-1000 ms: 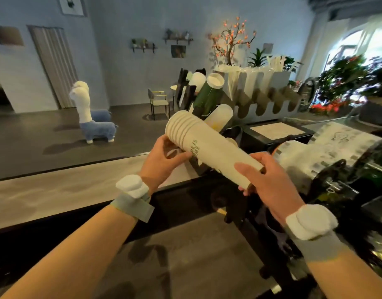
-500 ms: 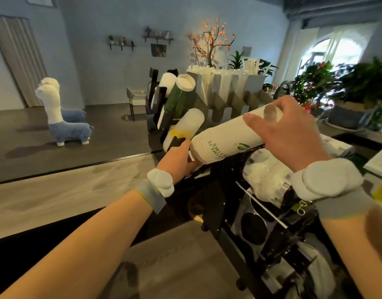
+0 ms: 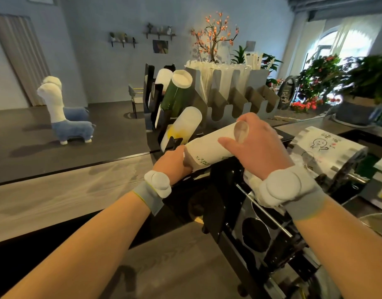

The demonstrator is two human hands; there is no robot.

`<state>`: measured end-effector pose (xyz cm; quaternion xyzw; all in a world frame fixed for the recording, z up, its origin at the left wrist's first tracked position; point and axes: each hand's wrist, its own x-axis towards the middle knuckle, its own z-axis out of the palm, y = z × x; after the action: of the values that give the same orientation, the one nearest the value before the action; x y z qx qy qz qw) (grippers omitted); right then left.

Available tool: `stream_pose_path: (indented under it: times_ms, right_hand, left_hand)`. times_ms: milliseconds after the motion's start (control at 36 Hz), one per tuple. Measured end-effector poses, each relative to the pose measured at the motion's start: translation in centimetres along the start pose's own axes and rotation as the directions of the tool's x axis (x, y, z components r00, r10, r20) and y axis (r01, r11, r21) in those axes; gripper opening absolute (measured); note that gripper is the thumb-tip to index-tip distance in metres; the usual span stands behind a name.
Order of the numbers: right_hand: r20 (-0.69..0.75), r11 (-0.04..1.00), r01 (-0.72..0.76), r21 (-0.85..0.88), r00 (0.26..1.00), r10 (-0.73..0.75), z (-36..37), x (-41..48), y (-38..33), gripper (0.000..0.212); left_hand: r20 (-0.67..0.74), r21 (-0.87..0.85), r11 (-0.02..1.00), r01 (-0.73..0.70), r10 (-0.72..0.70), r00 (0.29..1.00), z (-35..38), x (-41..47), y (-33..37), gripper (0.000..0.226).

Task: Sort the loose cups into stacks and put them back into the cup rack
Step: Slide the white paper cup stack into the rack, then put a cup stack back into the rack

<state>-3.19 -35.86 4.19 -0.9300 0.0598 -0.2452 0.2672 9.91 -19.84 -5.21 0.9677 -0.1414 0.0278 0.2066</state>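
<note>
A long stack of white paper cups [image 3: 209,147] with green lettering lies almost level in both my hands, its narrow end up to the right. My left hand [image 3: 172,164] grips the wide rim end at the lower left. My right hand [image 3: 255,145] curls over the narrow end from above. The wide end sits just in front of the black cup rack [image 3: 155,108]. That rack holds a frosted stack with a yellow patch [image 3: 182,128], a green stack [image 3: 177,91] and a white stack [image 3: 163,77], all slanted.
A grey slotted holder [image 3: 235,100] full of white sleeves stands behind the rack. A sealing machine with a printed film roll [image 3: 324,152] fills the right side below my hands. The wooden counter [image 3: 56,199] runs to the left. Potted plants [image 3: 328,78] line the far right.
The cup stack swung from pointing down-right to nearly level and moved down toward the black rack. My right hand shifted from beneath the narrow end to over it. The view turned right.
</note>
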Motion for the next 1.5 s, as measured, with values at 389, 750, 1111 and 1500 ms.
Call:
stream_pose_path:
  times_ms: [389, 750, 1111, 1500]
  right_hand:
    - [0.231, 0.978, 0.107, -0.18, 0.971, -0.063, 4.6, 2.3, -1.1, 0.062]
    - [0.196, 0.98, -0.019, -0.2, 0.979, 0.059, 8.1, 2.6, 0.4, 0.057]
    - [0.014, 0.98, 0.196, -0.019, 0.98, -0.196, 9.2, -2.1, -3.3, 0.052]
    - [0.715, 0.944, 0.184, 0.273, 0.618, -0.327, 27.5, -14.8, -10.8, 0.054]
  left_hand:
    - [-0.165, -0.228, 0.934, -0.274, 0.24, 0.957, 1.1, 0.1, -1.0, 0.072]
    - [-0.061, -0.317, 0.938, -0.142, 0.129, 0.99, 2.6, 0.1, -2.0, 0.056]
    - [-0.03, -0.365, 0.919, -0.146, 0.145, 0.989, -2.2, -6.6, -7.4, 0.025]
    - [0.121, -0.18, 0.926, 0.333, -0.315, 0.941, -5.2, -27.2, -30.1, 0.033]
